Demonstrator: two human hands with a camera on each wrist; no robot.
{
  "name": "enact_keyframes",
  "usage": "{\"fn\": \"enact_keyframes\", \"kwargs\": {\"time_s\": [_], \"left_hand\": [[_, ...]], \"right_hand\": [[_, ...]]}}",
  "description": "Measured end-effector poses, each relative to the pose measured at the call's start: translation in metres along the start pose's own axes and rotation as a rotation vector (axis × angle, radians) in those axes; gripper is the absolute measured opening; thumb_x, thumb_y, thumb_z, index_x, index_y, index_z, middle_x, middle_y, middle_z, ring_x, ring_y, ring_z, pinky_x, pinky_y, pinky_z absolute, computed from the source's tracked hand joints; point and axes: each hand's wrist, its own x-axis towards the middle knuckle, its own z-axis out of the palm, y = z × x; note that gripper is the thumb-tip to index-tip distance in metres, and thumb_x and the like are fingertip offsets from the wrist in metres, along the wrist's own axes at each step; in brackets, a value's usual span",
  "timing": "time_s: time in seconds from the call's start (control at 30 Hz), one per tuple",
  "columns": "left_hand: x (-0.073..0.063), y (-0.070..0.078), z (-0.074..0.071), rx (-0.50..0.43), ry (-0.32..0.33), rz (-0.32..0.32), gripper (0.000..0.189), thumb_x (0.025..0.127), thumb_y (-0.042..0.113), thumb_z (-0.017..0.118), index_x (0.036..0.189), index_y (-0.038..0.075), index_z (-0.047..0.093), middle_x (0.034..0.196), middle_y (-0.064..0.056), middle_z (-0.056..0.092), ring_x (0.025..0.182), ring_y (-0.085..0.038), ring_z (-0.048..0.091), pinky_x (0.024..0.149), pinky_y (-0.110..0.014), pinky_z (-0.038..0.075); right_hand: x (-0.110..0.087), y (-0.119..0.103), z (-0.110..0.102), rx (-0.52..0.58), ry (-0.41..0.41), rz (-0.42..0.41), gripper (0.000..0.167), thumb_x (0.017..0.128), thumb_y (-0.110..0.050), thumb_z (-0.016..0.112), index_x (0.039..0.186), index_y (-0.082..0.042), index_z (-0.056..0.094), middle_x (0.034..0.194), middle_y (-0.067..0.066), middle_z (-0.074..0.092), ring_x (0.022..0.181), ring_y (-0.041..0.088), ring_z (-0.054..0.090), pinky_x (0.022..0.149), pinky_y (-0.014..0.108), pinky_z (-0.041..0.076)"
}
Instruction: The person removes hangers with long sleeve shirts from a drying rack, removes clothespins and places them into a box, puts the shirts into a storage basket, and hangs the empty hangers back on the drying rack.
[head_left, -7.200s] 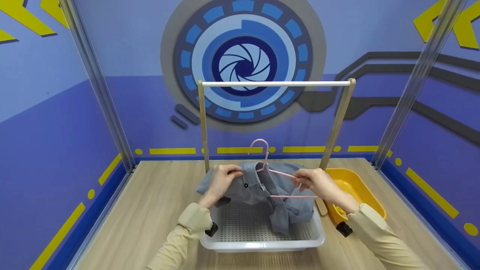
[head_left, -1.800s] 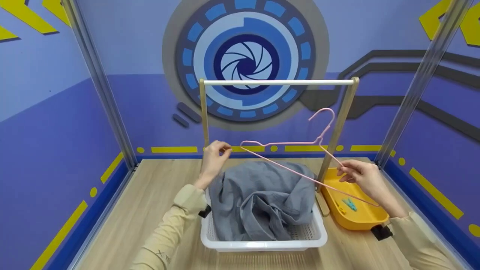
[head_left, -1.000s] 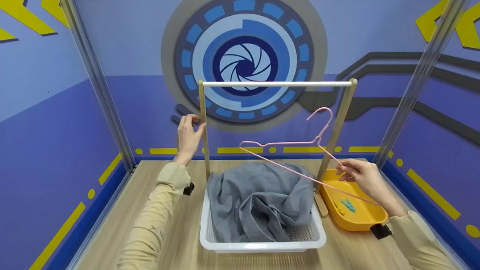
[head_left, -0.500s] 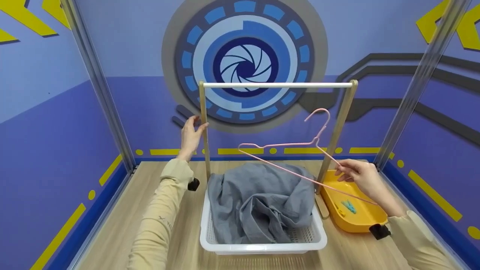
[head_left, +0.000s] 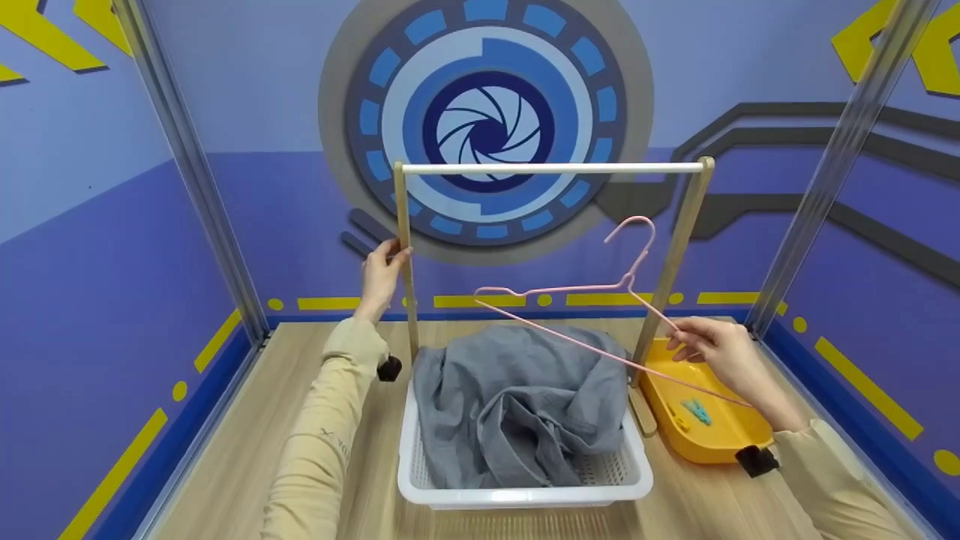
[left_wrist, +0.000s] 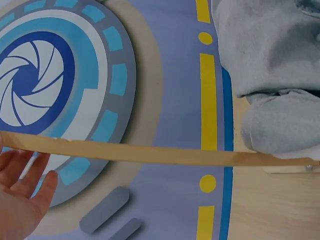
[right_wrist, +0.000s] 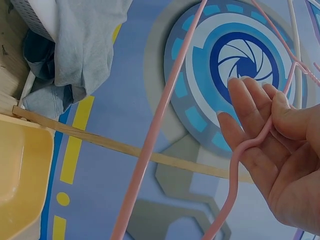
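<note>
My right hand [head_left: 720, 356] pinches one arm of a pink clothes hanger [head_left: 570, 288] between thumb and fingers. The hanger is bare, held tilted in front of the rack with its hook up. My left hand [head_left: 381, 274] is at the left wooden post of a clothes rack [head_left: 403, 217]. In the left wrist view, the finger ends reach behind the post [left_wrist: 130, 152], partly hidden by it. A grey shirt [head_left: 517, 375] lies bunched in a white perforated basket [head_left: 525, 495] under the rack's rail.
A yellow tray [head_left: 727, 442] stands right of the basket, with a teal clothespin [head_left: 697, 411] and a small yellow one [head_left: 678, 416] inside. The rack's wooden foot [head_left: 641, 412] lies between basket and tray. A white rail [head_left: 551, 169] spans the posts.
The shirt came off the hanger and now lies in the basket. My right hand moved right with the bare hanger. My left hand left the shirt and moved up to the left post.
</note>
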Motion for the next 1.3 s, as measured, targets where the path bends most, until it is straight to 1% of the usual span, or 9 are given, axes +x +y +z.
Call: {"fn": "enact_keyframes", "kwargs": {"time_s": [0.1,0.27,0.43,0.57,0.8,0.9,1.07,1.17,1.3], "left_hand": [[0.001,-0.001,-0.003,0.018,0.001,-0.002,0.028,0.091,0.016,0.054,0.111,-0.002,0.060,0.100,-0.015,0.061,0.089,-0.024,0.055,0.078,-0.035,0.043],[0.003,0.000,-0.004,0.039,0.011,0.012,0.025,0.091,0.015,0.055,0.107,-0.003,0.061,0.096,-0.015,0.061,0.087,-0.025,0.056,0.078,-0.038,0.044],[0.002,-0.001,-0.004,0.061,0.045,0.016,0.023,0.091,0.014,0.054,0.105,-0.003,0.061,0.094,-0.015,0.062,0.085,-0.025,0.056,0.077,-0.038,0.044],[0.001,-0.003,-0.001,0.076,0.076,0.020,0.024,0.091,0.016,0.053,0.105,-0.002,0.062,0.093,-0.014,0.063,0.083,-0.024,0.057,0.074,-0.036,0.045],[0.001,-0.002,0.004,0.091,0.084,0.017,0.022,0.091,0.015,0.053,0.104,-0.001,0.062,0.092,-0.012,0.063,0.082,-0.023,0.057,0.074,-0.035,0.045],[0.001,-0.001,0.007,0.106,0.080,0.029,0.021,0.091,0.014,0.053,0.103,-0.001,0.062,0.092,-0.012,0.063,0.083,-0.024,0.057,0.073,-0.035,0.045],[0.001,-0.001,0.009,0.166,0.084,0.063,0.021,0.092,0.015,0.052,0.102,0.000,0.062,0.090,-0.014,0.063,0.080,-0.025,0.057,0.070,-0.036,0.045],[0.001,-0.001,0.009,0.176,0.090,0.053,0.022,0.092,0.016,0.051,0.102,0.000,0.063,0.090,-0.014,0.063,0.079,-0.026,0.057,0.069,-0.036,0.045],[0.001,0.000,0.009,0.169,0.089,0.046,0.022,0.092,0.015,0.051,0.102,0.000,0.063,0.090,-0.014,0.063,0.080,-0.026,0.057,0.069,-0.036,0.045]], "right_hand": [[0.002,-0.002,-0.001,-0.005,-0.003,-0.006,0.018,0.090,0.005,0.049,0.103,0.006,0.062,0.082,0.017,0.063,0.069,0.030,0.063,0.059,0.027,0.050],[0.006,-0.007,-0.004,-0.019,-0.001,0.003,0.018,0.090,0.003,0.050,0.104,0.005,0.061,0.083,0.014,0.063,0.069,0.022,0.063,0.062,0.029,0.050],[0.014,-0.014,-0.007,-0.028,0.003,0.000,0.019,0.091,-0.001,0.049,0.105,0.005,0.061,0.085,0.016,0.063,0.070,0.021,0.063,0.064,0.029,0.050],[0.024,-0.021,-0.013,-0.052,0.038,-0.010,0.022,0.093,-0.007,0.048,0.105,0.005,0.061,0.085,0.015,0.063,0.069,0.022,0.063,0.061,0.026,0.050],[0.045,-0.024,-0.024,-0.088,0.111,-0.028,0.020,0.092,-0.007,0.051,0.103,0.005,0.062,0.084,0.018,0.063,0.065,0.018,0.063,0.057,0.024,0.049],[0.053,-0.024,-0.027,-0.098,0.126,-0.019,0.021,0.091,-0.007,0.051,0.103,0.007,0.061,0.084,0.020,0.062,0.064,0.017,0.063,0.057,0.024,0.049],[0.065,-0.022,-0.029,-0.103,0.134,0.009,0.022,0.092,-0.008,0.051,0.105,0.007,0.061,0.085,0.021,0.062,0.063,0.017,0.063,0.056,0.025,0.050],[0.071,-0.020,-0.028,-0.100,0.135,0.032,0.022,0.092,-0.009,0.051,0.105,0.007,0.061,0.087,0.023,0.062,0.063,0.017,0.063,0.056,0.026,0.050],[0.076,-0.017,-0.027,-0.096,0.144,0.054,0.021,0.092,-0.008,0.051,0.105,0.006,0.061,0.087,0.023,0.062,0.063,0.019,0.063,0.055,0.026,0.050]]}}
